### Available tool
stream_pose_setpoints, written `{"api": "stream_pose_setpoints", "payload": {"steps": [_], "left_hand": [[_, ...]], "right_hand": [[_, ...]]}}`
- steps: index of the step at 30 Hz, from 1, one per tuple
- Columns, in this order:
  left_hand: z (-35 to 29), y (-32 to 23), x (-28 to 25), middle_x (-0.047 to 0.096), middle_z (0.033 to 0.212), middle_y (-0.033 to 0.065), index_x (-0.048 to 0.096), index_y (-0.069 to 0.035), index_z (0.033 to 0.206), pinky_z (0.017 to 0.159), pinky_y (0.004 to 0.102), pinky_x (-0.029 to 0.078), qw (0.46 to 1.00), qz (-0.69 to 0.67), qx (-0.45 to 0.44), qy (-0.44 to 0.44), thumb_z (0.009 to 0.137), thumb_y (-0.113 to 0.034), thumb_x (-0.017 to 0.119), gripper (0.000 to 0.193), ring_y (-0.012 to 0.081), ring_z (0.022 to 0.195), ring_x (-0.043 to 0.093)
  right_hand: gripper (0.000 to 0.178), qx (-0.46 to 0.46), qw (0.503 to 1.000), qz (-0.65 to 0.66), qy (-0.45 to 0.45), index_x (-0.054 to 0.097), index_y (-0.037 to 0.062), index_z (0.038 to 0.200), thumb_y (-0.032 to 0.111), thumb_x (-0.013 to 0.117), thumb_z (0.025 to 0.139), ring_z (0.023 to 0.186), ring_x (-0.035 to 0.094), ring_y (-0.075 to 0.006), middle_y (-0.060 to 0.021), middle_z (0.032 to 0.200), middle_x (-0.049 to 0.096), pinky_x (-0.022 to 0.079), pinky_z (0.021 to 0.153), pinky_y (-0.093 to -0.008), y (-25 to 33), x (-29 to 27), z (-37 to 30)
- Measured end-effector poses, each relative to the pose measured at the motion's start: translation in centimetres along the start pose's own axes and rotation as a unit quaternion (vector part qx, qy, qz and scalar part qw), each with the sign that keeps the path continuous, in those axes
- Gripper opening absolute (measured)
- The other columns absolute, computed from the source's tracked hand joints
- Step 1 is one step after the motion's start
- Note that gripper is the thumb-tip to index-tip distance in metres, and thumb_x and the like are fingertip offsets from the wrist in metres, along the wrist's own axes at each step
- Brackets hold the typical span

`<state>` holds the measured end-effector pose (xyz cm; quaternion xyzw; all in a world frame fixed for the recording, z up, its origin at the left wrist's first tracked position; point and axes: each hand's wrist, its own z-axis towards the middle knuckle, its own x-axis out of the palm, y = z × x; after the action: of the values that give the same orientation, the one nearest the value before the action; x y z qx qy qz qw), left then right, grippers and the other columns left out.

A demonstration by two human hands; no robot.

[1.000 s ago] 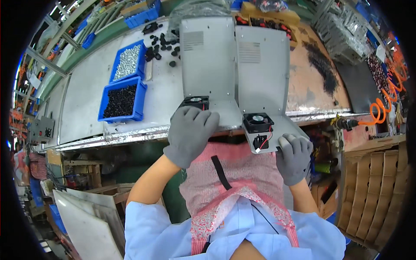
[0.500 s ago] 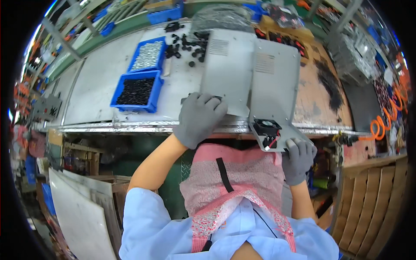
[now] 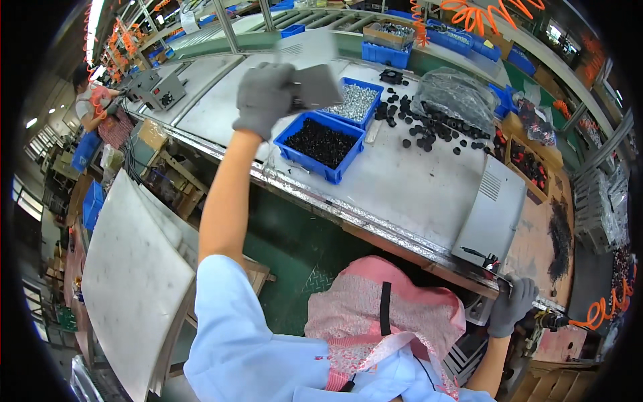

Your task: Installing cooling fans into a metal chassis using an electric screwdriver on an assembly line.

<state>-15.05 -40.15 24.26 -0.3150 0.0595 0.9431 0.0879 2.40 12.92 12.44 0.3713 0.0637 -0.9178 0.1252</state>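
My left hand, in a grey glove, is closed on a bent grey sheet-metal panel. It holds the panel raised over the bench, above the far side of two blue bins. Black small parts fill the near bin and silvery screws the other. A second grey metal panel with vent slots lies at the bench's right. My right hand, also gloved, is closed around this panel's near end at the bench edge. Its fingertips are partly hidden.
Loose black round parts and a clear plastic bag lie on the bench. A box of red and black parts stands at the right. A co-worker is at the far left, near a grey metal unit. White boards lean below.
My left hand has lifted its panel off the bench and carried it left, past the bins. My view has turned left. My right hand stays at the other panel's near end.
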Motion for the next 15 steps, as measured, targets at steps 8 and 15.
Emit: {"api": "stream_pose_setpoints", "payload": {"steps": [8,15], "left_hand": [[-1.4,13.7,3.9,0.068,0.093,0.0068,0.069,-0.019,0.093,0.081,0.0389,0.049,0.973,0.172,-0.121,0.098,0.077,-0.013,0.061,0.019,0.0279,0.093,0.063],[0.0,-5.9,6.8,0.066,0.109,0.0098,0.065,-0.012,0.11,0.082,0.0381,0.051,0.959,-0.263,0.087,0.067,0.085,-0.016,0.068,0.026,0.029,0.098,0.062]], "right_hand": [[0.027,-0.057,0.998,0.017,0.001,0.054,0.0114,0.089,0.007,0.068,0.066,0.073,0.05,-0.027,-0.0061,0.075,0.05,0.034,0.071,-0.0393,2.0,-0.5,3.1],[0.02,-0.096,0.993,0.064,-0.032,0.057,0.0123,0.09,0.01,0.066,0.072,0.074,0.051,-0.0266,-0.0045,0.074,0.05,0.035,0.072,-0.0392,5.6,3.8,8.4]]}}
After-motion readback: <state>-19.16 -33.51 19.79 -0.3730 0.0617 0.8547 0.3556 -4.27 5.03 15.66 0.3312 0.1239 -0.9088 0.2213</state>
